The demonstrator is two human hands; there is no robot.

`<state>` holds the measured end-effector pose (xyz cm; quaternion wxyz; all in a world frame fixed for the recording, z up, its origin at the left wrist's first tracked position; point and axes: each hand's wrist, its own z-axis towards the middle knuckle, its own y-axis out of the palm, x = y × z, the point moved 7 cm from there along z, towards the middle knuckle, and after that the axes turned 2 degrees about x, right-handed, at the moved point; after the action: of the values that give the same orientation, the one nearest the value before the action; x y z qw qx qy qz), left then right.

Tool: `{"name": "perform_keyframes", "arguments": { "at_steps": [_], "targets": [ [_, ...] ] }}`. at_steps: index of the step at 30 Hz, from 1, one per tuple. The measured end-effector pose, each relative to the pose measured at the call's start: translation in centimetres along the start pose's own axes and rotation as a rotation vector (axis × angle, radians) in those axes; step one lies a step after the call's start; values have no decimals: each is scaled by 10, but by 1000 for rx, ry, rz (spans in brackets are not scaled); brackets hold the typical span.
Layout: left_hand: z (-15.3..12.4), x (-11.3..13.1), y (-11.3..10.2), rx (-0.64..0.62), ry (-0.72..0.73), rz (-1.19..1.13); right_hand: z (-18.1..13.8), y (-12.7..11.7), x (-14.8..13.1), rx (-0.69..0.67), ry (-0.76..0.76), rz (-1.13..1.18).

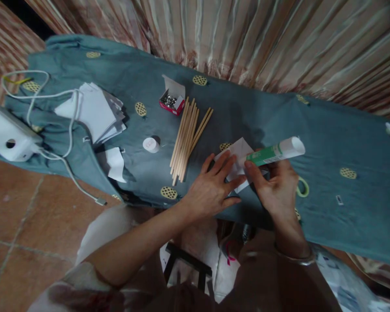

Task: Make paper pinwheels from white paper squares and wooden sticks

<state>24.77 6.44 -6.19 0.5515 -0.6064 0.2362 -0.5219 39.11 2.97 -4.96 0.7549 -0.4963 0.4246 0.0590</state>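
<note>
My right hand (pixel 276 186) grips a glue stick (pixel 266 155) with a green and white barrel, tilted so its working end meets a small piece of folded white paper (pixel 242 149). My left hand (pixel 214 186) lies over the left part of that paper, fingers spread and pressing it to the cloth. A round white cap (pixel 151 145) sits farther left. Several thin wooden sticks (pixel 186 141) lie in a bundle between the cap and the paper. The handle of scissors (pixel 302 187), pale green, shows beside my right hand; the rest is hidden.
A small open red and white box (pixel 172 97) of shiny metal pieces stands behind the sticks. White paper sheets (pixel 92 110) are stacked at left, near a loose paper piece (pixel 115 164), a white device (pixel 9 134) and its cable (pixel 72 134). Pineapple-print cloth (pixel 318 143) covers the table.
</note>
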Motion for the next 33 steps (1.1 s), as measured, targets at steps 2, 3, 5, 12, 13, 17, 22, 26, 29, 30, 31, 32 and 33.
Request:
{"name": "perform_keyframes", "arguments": {
  "at_steps": [2,3,5,12,13,17,22,26,29,30,31,32,33],
  "targets": [
    [0,0,0,-1,3,12,0,-1,-2,6,-24,-60],
    [1,0,-1,0,5,14,0,-1,-4,5,-35,-92],
    [1,1,0,2,6,12,0,-1,-7,-5,-53,-144],
    [2,-1,1,39,-20,-9,1,-1,-12,-34,-94,-234],
    [3,-1,1,48,-20,-11,1,-1,-13,-36,-98,-243],
    [4,-2,4,60,-16,-19,1,0,-14,-44,-105,-281],
    [6,-3,6,51,-15,-18,1,1,-17,-31,-148,-270],
    [6,-3,5,51,-18,-21,0,2,-15,-24,-150,-269],
    [6,-3,4,43,-29,-34,-1,2,-15,-29,-152,-265],
    [6,-4,4,41,-32,-38,-1,3,-15,-32,-147,-266],
    [6,-4,4,39,-33,-41,0,3,-14,-35,-139,-267],
    [6,-4,5,37,-34,-42,0,3,-14,-39,-129,-269],
    [6,-4,5,36,-34,-41,0,3,-13,-41,-121,-270]
  ]
}}
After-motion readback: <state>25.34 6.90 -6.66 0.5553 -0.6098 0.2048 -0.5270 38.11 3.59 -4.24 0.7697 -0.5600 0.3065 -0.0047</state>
